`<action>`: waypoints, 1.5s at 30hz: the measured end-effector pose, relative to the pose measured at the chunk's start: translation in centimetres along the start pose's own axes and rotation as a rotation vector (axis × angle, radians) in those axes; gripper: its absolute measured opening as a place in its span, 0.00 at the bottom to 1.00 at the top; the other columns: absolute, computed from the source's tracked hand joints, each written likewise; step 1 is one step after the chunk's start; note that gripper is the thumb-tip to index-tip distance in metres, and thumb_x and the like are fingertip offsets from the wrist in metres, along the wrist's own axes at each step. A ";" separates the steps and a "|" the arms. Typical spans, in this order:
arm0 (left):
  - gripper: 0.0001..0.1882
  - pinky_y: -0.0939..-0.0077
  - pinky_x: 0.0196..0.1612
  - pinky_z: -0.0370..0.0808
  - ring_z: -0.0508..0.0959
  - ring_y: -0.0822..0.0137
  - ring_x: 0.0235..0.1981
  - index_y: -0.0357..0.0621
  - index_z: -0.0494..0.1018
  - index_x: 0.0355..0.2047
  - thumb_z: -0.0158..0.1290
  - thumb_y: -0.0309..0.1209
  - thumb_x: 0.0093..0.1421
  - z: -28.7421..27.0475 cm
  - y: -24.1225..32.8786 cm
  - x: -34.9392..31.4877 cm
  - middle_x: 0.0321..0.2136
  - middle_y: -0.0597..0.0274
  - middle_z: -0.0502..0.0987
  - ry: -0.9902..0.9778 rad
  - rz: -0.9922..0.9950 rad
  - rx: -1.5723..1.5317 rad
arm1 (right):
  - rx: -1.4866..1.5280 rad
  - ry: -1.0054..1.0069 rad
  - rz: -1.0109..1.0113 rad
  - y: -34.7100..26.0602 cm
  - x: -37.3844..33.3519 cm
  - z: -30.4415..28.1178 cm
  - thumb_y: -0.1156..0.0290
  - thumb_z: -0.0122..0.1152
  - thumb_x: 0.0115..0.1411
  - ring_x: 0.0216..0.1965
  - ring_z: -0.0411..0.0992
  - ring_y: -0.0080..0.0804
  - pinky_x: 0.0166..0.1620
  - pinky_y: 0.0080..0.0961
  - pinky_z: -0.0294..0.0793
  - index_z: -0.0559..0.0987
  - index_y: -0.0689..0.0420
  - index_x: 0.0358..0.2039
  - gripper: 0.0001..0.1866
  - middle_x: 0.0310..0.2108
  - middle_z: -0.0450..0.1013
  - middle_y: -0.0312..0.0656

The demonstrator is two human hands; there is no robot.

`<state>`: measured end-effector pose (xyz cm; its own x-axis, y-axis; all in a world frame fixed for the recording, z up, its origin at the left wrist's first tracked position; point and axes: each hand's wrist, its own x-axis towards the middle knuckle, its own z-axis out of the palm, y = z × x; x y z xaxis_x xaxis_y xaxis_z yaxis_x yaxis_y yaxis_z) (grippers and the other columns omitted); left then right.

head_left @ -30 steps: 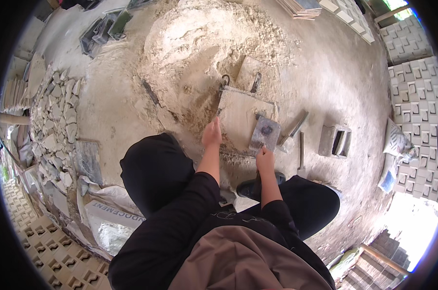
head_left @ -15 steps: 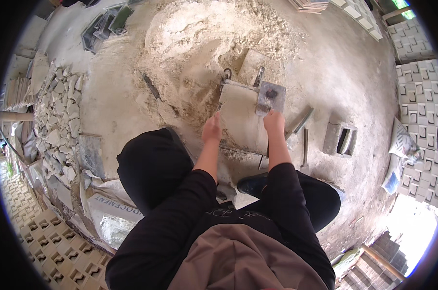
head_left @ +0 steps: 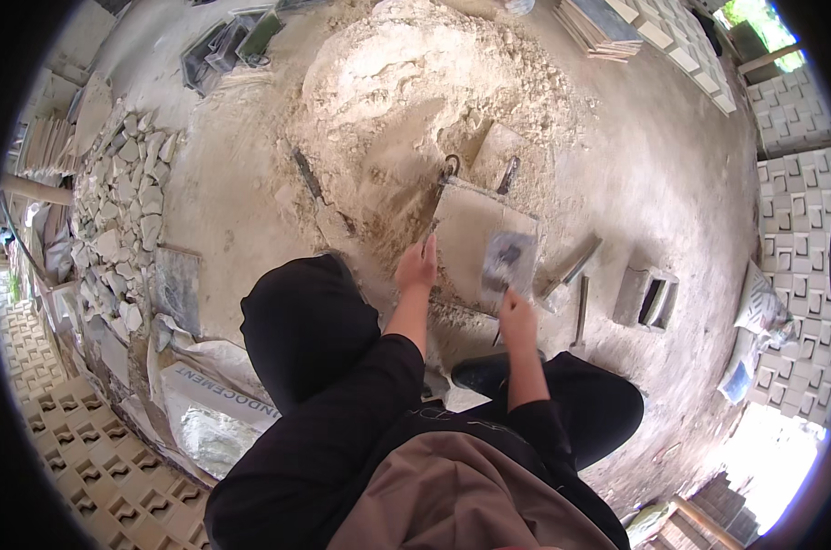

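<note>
Between my knees lies a square mould (head_left: 470, 225) with a smooth, pale grey-beige top, a dark worn rim and a ring at its far left corner. My left hand (head_left: 417, 264) is closed at the mould's left edge; some of its fingers are hidden. In my right hand (head_left: 518, 321) is the near end of a flat rectangular metal trowel (head_left: 518, 249), its blade flat over the right part of the mould's top. A dark blotch marks the blade. The handle is mostly hidden by my fist.
Beyond the mould rises a heap of pale powder (head_left: 415, 55). To the right are a metal bar (head_left: 576, 266), a hammer-like tool (head_left: 581, 312) and a hollow concrete block (head_left: 647, 295). Broken stone pieces (head_left: 127, 211) lie left, patterned blocks (head_left: 801, 247) far right.
My right hand has drawn the trowel toward me, from the mould's far right corner to the right middle of its top. My left hand stays at the left edge. The whole view has shifted slightly.
</note>
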<state>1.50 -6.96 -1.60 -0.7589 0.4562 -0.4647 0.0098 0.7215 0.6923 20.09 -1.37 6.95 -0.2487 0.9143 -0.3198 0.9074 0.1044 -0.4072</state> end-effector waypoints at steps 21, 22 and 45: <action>0.36 0.58 0.46 0.63 0.69 0.49 0.45 0.46 0.72 0.40 0.25 0.60 0.57 -0.9 1.3 -0.6 0.41 0.50 0.72 -0.067 -0.086 -0.103 | -0.080 0.047 0.024 -4.0 7.6 1.5 0.66 0.44 0.54 0.34 0.70 0.57 0.37 0.45 0.69 0.76 0.61 0.29 0.14 0.28 0.71 0.58; 0.36 0.58 0.46 0.63 0.69 0.49 0.45 0.45 0.72 0.40 0.24 0.60 0.57 -1.0 1.2 -0.6 0.41 0.49 0.72 -0.066 -0.093 -0.107 | -0.070 0.057 0.029 -4.6 8.1 1.2 0.66 0.44 0.54 0.34 0.70 0.57 0.37 0.44 0.69 0.76 0.62 0.28 0.15 0.27 0.71 0.59; 0.24 0.56 0.55 0.55 0.60 0.62 0.56 0.49 0.63 0.51 0.42 0.43 0.55 -1.8 1.0 -1.8 0.54 0.61 0.61 0.341 0.514 0.291 | -0.503 -0.113 -0.576 -3.0 -1.1 3.6 0.65 0.49 0.53 0.20 0.71 0.47 0.24 0.43 0.69 0.73 0.38 0.46 0.18 0.16 0.70 0.46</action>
<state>1.71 -8.02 0.95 -0.7737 0.6228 0.1167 0.5621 0.5897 0.5800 16.40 -4.12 5.47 -0.7370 0.6190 -0.2714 0.6622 0.7417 -0.1064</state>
